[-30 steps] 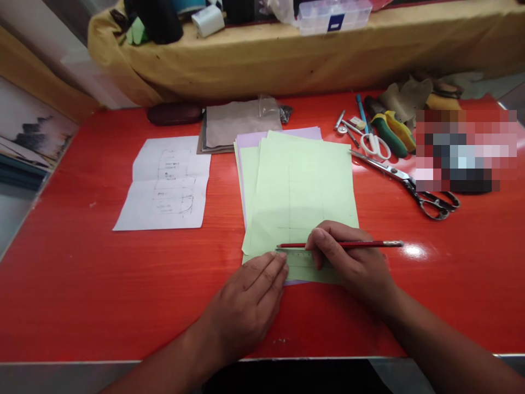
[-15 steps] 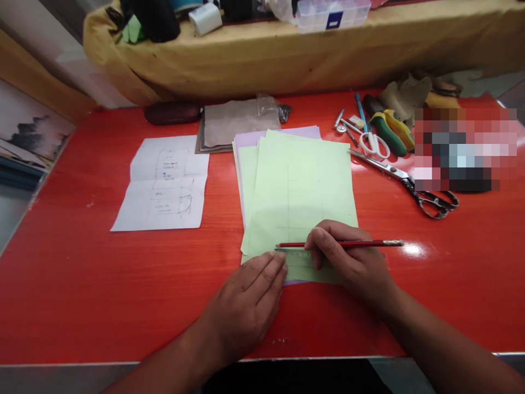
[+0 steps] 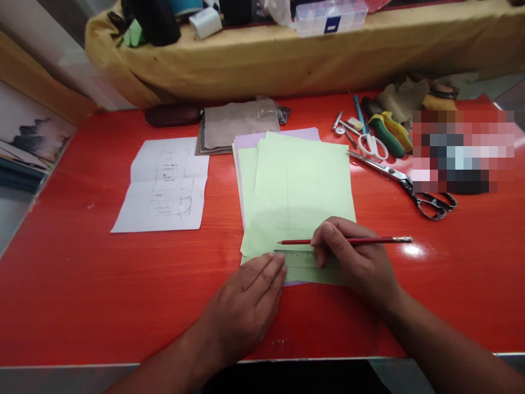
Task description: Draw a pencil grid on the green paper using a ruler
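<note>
A light green sheet of paper [image 3: 303,186] with thin pencil lines lies on top of other green and purple sheets. My left hand [image 3: 254,295] rests flat with outstretched fingers, its fingertips on the left end of a clear ruler [image 3: 298,256] laid across the lower part of the green sheet. In my right hand [image 3: 355,257] is a red pencil [image 3: 373,240], pinched between thumb and fingers and lying almost level, its point to the left just above the ruler's edge. Part of the ruler is hidden under my right hand.
On the red table [image 3: 164,301], a white sheet [image 3: 168,186] bearing a sketch lies at left. Large scissors [image 3: 404,180], white-handled scissors [image 3: 373,146] and green-and-yellow pliers [image 3: 391,134] lie at right. Behind the papers are brown sheets [image 3: 240,126] and a dark red case [image 3: 172,115].
My right hand has shifted slightly right and up with the pencil, whose tip has moved away from the ruler's left end. My left hand stays in place.
</note>
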`<state>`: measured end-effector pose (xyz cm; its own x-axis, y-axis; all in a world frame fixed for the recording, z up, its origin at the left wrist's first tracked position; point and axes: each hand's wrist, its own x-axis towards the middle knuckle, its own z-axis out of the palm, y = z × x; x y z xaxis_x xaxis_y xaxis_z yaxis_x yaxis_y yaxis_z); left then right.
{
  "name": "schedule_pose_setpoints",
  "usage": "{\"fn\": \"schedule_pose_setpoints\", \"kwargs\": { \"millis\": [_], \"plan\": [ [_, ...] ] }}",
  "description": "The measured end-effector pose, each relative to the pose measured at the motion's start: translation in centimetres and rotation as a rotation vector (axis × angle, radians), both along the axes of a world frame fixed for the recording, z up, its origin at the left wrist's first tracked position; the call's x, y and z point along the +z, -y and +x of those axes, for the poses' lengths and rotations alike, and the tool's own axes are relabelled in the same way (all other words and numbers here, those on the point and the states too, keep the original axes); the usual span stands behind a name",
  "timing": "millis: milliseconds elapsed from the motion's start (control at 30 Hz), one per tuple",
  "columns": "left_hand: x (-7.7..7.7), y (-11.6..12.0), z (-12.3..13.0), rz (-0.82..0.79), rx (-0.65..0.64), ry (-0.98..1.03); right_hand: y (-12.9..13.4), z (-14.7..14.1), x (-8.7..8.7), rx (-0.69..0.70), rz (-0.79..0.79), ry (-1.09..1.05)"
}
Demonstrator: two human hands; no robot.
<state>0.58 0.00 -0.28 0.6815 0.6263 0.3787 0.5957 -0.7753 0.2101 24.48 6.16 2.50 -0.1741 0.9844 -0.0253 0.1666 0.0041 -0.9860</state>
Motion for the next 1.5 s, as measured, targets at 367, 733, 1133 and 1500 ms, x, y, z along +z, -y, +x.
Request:
{"fn": "schedule_pose_setpoints", "kwargs": {
  "millis": [367,733,1133,1500],
  "plan": [
    [1.0,-0.3,0.3,0.043,0.022,-0.059,-0.1,0.2,0.3,-0.05,-0.052,-0.044],
    [1.0,-1.9,1.0,0.084,0.025,-0.186,-1.0,1.2,0.8,-0.095,-0.147,-0.114],
    [-0.1,-2.5,1.1,0.089,0.073,-0.091,-2.3,0.0,0.5,-0.123,-0.083,-0.143],
    [-0.1,-2.6,1.4,0.077,0.082,-0.102,-1.8,0.2,0.1,-0.147,-0.077,-0.138]
  ]
}}
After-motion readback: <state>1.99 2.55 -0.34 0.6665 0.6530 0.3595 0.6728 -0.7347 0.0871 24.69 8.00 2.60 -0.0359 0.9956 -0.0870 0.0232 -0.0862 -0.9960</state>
